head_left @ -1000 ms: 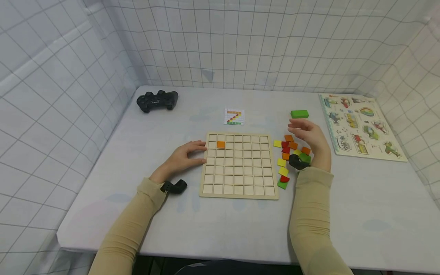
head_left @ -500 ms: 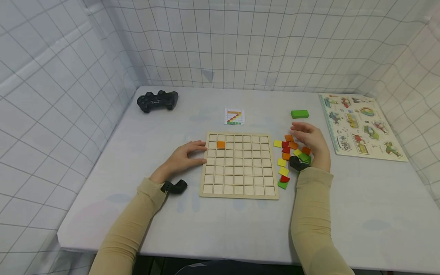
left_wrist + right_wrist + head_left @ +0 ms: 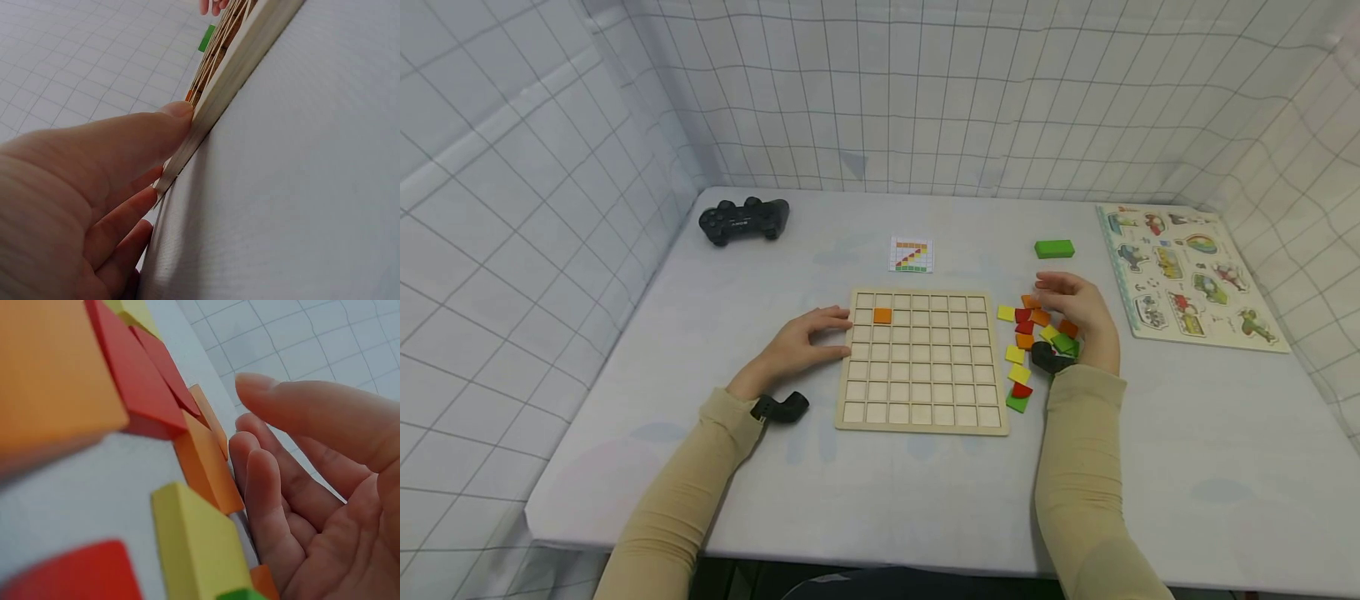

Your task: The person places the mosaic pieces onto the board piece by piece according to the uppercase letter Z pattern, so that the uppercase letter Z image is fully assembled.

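Note:
A wooden grid board (image 3: 921,371) lies flat on the table with one orange tile (image 3: 882,316) in a cell near its upper left. My left hand (image 3: 805,342) rests against the board's left edge, thumb and fingertips touching the side, as the left wrist view also shows at the thumb (image 3: 144,134). Right of the board, loose tiles lie scattered in red, orange, yellow and green. My right hand (image 3: 1078,312) hovers by the far end of them, fingers loosely bent and holding nothing. In the right wrist view its fingertips are near an orange tile (image 3: 203,465) and a yellow tile (image 3: 197,544).
A small card (image 3: 912,255) with a coloured grid pattern lies beyond the board. A green block (image 3: 1054,249) lies beyond my right hand. A picture puzzle board (image 3: 1191,275) is at the far right, a black game controller (image 3: 743,220) at the far left.
My right hand has drawn back slightly toward me, away from the green block and toward the orange tiles. The left hand and the board have stayed put.

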### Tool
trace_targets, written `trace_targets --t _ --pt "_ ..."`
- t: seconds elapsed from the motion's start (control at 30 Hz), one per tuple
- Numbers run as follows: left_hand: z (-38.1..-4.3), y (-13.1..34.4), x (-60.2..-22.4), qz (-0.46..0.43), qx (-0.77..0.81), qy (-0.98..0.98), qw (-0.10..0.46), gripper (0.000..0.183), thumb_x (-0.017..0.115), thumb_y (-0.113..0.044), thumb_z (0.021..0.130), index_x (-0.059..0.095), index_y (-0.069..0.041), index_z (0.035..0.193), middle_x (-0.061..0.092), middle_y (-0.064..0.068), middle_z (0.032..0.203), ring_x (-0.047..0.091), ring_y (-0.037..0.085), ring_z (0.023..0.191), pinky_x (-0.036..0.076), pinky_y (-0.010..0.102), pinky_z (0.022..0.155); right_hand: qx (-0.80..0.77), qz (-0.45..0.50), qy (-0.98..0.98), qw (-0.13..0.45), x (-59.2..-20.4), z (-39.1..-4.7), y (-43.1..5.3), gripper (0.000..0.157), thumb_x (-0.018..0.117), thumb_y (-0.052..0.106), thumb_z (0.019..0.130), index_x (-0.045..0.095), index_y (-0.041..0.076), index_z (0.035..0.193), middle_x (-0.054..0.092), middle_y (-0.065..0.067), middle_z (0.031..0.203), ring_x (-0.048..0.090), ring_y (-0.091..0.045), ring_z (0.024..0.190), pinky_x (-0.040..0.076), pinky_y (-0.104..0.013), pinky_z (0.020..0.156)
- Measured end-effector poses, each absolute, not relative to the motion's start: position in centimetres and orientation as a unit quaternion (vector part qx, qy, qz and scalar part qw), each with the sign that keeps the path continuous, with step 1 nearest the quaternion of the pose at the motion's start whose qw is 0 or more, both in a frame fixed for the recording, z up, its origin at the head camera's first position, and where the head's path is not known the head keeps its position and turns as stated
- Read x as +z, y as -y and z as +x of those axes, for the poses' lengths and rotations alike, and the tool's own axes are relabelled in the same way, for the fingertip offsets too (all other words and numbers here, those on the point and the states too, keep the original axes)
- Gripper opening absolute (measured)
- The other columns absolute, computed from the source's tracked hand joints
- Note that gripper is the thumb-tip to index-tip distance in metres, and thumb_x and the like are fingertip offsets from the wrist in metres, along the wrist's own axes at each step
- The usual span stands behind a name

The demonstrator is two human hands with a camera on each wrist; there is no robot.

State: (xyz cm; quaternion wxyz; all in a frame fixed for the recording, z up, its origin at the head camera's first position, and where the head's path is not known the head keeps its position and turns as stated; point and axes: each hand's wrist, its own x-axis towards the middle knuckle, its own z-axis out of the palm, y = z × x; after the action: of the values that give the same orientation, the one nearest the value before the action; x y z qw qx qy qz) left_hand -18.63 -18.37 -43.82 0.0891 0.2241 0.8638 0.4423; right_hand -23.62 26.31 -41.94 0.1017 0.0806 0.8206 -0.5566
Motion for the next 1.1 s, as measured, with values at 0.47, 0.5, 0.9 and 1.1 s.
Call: trace_targets --t 0.47,0.5,0.9,1.1 --pt "-18.6 18.32 -43.74 0.226 0.448 -0.861 0.087 0.048 0.072 -0.032 0.084 0.061 -0.008 0.124 0.045 0.006 0.141 0.029 0.023 0.137 0.023 0.038 0.114 -0.515 0.056 -0.849 0.107 -41.74 -23.5 -26.06 0.049 0.064 0.015 0.09 0.048 0.003 0.135 0.048 -0.018 0.135 0.047 -0.027 0.115 0.037 -0.04 0.104" --pt "-18.59 18.33 -43.74 0.225 0.45 -0.86 0.088 0.048 0.072 -0.032 0.084 0.061 -0.008 0.124 0.045 0.006 0.141 0.029 0.022 0.137 0.023 0.038 0.114 -0.513 0.059 -0.849 0.112 -41.64 -23.44 -26.01 0.05 0.064 0.015 0.09 0.048 0.004 0.136 0.048 -0.017 0.135 0.046 -0.027 0.115 0.037 -0.039 0.102" --pt "-18.65 18.37 -43.69 0.227 0.442 -0.863 0.088 0.05 0.071 -0.035 0.084 0.06 -0.009 0.125 0.044 0.004 0.142 0.029 0.021 0.137 0.023 0.037 0.114 -0.504 0.064 -0.852 0.13 -41.46 -23.41 -26.01 0.045 0.06 0.014 0.093 0.048 0.003 0.135 0.048 -0.016 0.135 0.046 -0.023 0.11 0.041 -0.03 0.093" --pt "-18.69 18.36 -43.74 0.224 0.44 -0.865 0.089 0.05 0.071 -0.036 0.084 0.061 -0.01 0.125 0.044 0.002 0.142 0.029 0.019 0.137 0.023 0.036 0.115 -0.501 0.066 -0.853 0.133 -41.61 -23.47 -26.18 0.044 0.06 0.014 0.092 0.05 0.002 0.133 0.047 -0.015 0.137 0.044 -0.023 0.11 0.042 -0.031 0.092"
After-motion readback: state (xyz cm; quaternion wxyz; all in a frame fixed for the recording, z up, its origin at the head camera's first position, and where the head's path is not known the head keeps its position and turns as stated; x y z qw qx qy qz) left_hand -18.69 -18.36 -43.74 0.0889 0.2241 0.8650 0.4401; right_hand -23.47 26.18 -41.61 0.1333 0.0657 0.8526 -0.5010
